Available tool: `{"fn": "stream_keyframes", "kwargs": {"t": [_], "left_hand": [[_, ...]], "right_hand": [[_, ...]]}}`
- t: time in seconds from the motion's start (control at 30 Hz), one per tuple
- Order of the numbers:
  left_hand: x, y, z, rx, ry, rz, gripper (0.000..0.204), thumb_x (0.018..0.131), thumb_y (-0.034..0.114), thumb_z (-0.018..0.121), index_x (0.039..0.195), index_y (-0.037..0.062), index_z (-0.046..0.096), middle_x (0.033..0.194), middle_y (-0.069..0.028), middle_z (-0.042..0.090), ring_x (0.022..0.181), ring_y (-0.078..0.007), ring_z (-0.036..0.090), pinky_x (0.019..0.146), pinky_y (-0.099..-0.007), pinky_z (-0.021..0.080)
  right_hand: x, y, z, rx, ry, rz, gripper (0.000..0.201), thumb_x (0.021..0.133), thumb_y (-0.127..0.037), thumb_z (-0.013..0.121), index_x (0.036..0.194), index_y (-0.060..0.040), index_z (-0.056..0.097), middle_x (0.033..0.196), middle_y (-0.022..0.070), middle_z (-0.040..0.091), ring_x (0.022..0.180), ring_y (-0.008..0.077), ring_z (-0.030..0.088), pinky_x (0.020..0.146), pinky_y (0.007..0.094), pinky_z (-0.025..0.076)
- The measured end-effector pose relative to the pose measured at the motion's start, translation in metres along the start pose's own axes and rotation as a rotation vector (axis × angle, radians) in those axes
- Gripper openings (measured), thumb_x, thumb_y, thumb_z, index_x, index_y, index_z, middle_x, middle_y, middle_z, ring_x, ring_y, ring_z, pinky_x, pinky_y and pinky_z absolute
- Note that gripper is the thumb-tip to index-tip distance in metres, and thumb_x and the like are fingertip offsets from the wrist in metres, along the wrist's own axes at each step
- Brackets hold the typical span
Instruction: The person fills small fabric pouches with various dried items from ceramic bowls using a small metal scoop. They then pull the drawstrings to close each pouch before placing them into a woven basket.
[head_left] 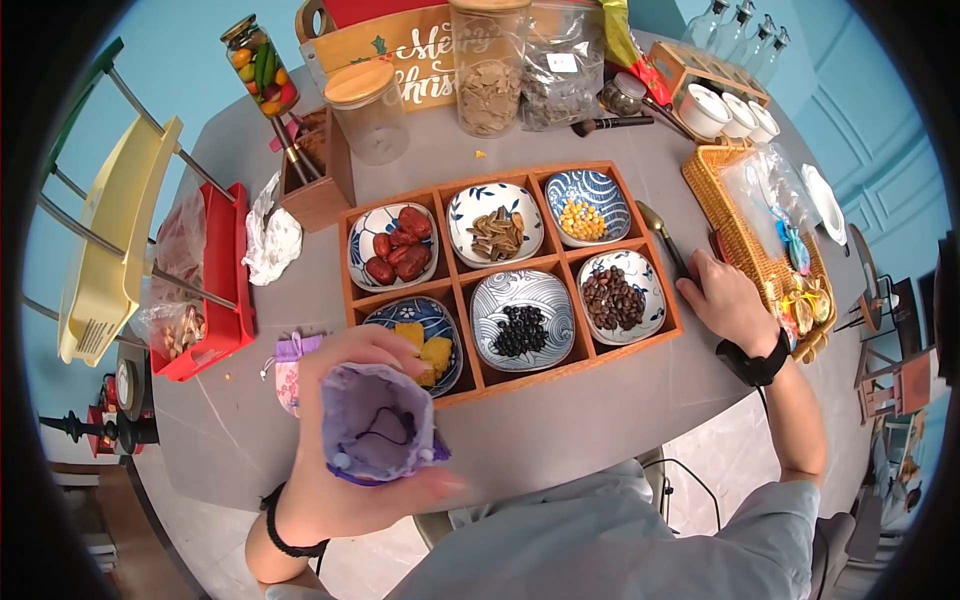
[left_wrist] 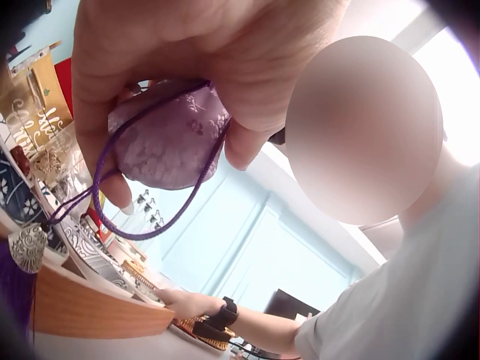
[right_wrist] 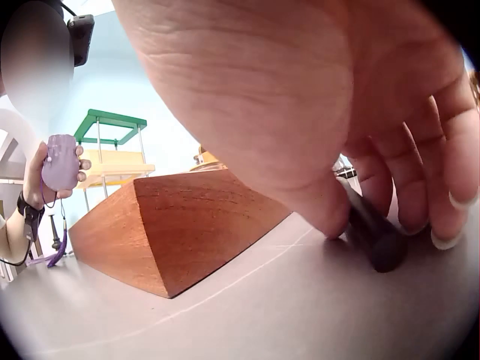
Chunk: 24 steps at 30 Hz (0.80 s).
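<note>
In the head view, we could pass along the table (head_left: 560, 425) at lower centre, below the wooden tray (head_left: 570, 370) — its raised dividers (head_left: 448, 240) obstruct mid-frame. The wicker basket (head_left: 712, 195) blocks us at right, the red bin (head_left: 235, 290) at left.

Head view: your left hand (head_left: 322, 485) hides part of the blue bowl (head_left: 453, 350), tray's (head_left: 560, 370) near left corner | your right hand (head_left: 733, 305) covers spoon's (head_left: 668, 243) handle end | bag label (head_left: 562, 63), tabletop's (head_left: 540, 430) far edge: print illegibly small
</note>
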<state>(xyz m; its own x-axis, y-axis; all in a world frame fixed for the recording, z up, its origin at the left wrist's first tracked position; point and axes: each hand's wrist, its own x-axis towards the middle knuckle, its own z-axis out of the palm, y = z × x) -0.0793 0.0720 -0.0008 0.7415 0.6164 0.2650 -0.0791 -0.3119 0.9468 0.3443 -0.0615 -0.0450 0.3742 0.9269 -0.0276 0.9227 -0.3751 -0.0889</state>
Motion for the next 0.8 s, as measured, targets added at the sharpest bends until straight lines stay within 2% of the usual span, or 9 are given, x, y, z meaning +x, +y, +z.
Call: {"fn": "stream_keyframes", "kwargs": {"t": [0.1,0.2,0.3,0.33,0.43,0.47,0.67,0.77,0.8], "left_hand": [[-0.005,0.009,-0.017,0.090,0.097,-0.065,0.092,0.062,0.014,0.098,0.134,0.0043,0.040,0.126,-0.0164,0.048,0.113,-0.0226,0.054,0.093,-0.0348,0.048],[-0.008,0.026,-0.037,0.235,0.247,-0.063,0.080,0.066,0.013,0.092,0.130,0.0020,0.045,0.126,-0.0163,0.050,0.114,-0.0244,0.053,0.098,-0.0376,0.045],[-0.007,0.029,-0.053,0.685,0.382,-0.013,0.080,0.064,0.010,0.090,0.130,0.0009,0.045,0.128,-0.0159,0.051,0.114,-0.0274,0.053,0.100,-0.0392,0.044],[-0.002,0.031,-0.056,0.895,0.353,-0.001,0.076,0.064,0.005,0.087,0.128,0.0000,0.046,0.128,-0.0164,0.051,0.113,-0.0309,0.054,0.100,-0.0400,0.044],[0.014,0.017,-0.050,0.809,0.298,-0.052,0.072,0.067,0.001,0.085,0.128,0.0004,0.047,0.125,-0.0174,0.052,0.112,-0.0334,0.055,0.100,-0.0399,0.045],[0.022,0.013,-0.045,0.767,0.260,-0.079,0.072,0.067,-0.001,0.086,0.128,0.0013,0.048,0.121,-0.0165,0.052,0.111,-0.0333,0.056,0.098,-0.0384,0.046],[0.053,-0.011,-0.025,0.737,0.132,0.025,0.072,0.070,0.004,0.089,0.129,0.0028,0.049,0.119,-0.0174,0.054,0.107,-0.0363,0.060,0.090,-0.0400,0.052],[0.059,-0.016,-0.021,0.731,0.097,-0.005,0.072,0.071,0.009,0.090,0.129,0.0019,0.048,0.120,-0.0183,0.054,0.107,-0.0386,0.060,0.090,-0.0412,0.052],[0.060,-0.017,-0.021,0.739,0.092,-0.025,0.072,0.071,0.009,0.090,0.129,0.0018,0.048,0.121,-0.0186,0.054,0.108,-0.0389,0.060,0.089,-0.0416,0.053]], "right_hand": [[-0.004,0.005,-0.013,-0.058,0.025,0.030,0.019,0.096,-0.018,0.059,0.101,0.0000,0.058,0.081,0.0265,0.070,0.081,0.0450,0.069,0.074,0.0545,0.054],[-0.008,0.006,-0.038,-0.022,0.219,0.077,0.014,0.099,-0.015,0.057,0.106,-0.0026,0.057,0.082,0.0250,0.069,0.079,0.0458,0.068,0.072,0.0531,0.052],[-0.004,-0.015,-0.074,0.079,0.335,0.038,0.013,0.102,-0.012,0.055,0.110,-0.0030,0.056,0.089,0.0249,0.069,0.085,0.0456,0.067,0.073,0.0510,0.051],[-0.002,-0.025,-0.082,0.126,0.372,0.015,0.012,0.102,-0.011,0.054,0.111,-0.0031,0.056,0.091,0.0250,0.069,0.087,0.0456,0.067,0.074,0.0504,0.051],[0.006,-0.056,-0.093,0.213,0.323,-0.070,0.014,0.106,-0.010,0.049,0.117,-0.0026,0.054,0.088,0.0205,0.060,0.083,0.0413,0.062,0.076,0.0435,0.049],[0.011,-0.067,-0.095,0.192,0.314,-0.157,0.014,0.100,-0.008,0.056,0.114,-0.0046,0.054,0.092,0.0245,0.068,0.087,0.0453,0.067,0.072,0.0492,0.051],[0.048,-0.113,-0.080,0.052,0.209,-0.400,0.014,0.098,-0.014,0.062,0.103,-0.0049,0.053,0.076,0.0164,0.069,0.070,0.0387,0.069,0.059,0.0482,0.053],[0.066,-0.115,-0.066,-0.081,0.271,-0.495,0.017,0.098,-0.016,0.064,0.101,-0.0038,0.054,0.075,0.0165,0.068,0.066,0.0348,0.069,0.054,0.0449,0.052],[0.069,-0.116,-0.065,-0.137,0.293,-0.543,0.014,0.093,-0.012,0.065,0.099,-0.0039,0.055,0.074,0.0150,0.067,0.066,0.0310,0.070,0.051,0.0413,0.052]]}}
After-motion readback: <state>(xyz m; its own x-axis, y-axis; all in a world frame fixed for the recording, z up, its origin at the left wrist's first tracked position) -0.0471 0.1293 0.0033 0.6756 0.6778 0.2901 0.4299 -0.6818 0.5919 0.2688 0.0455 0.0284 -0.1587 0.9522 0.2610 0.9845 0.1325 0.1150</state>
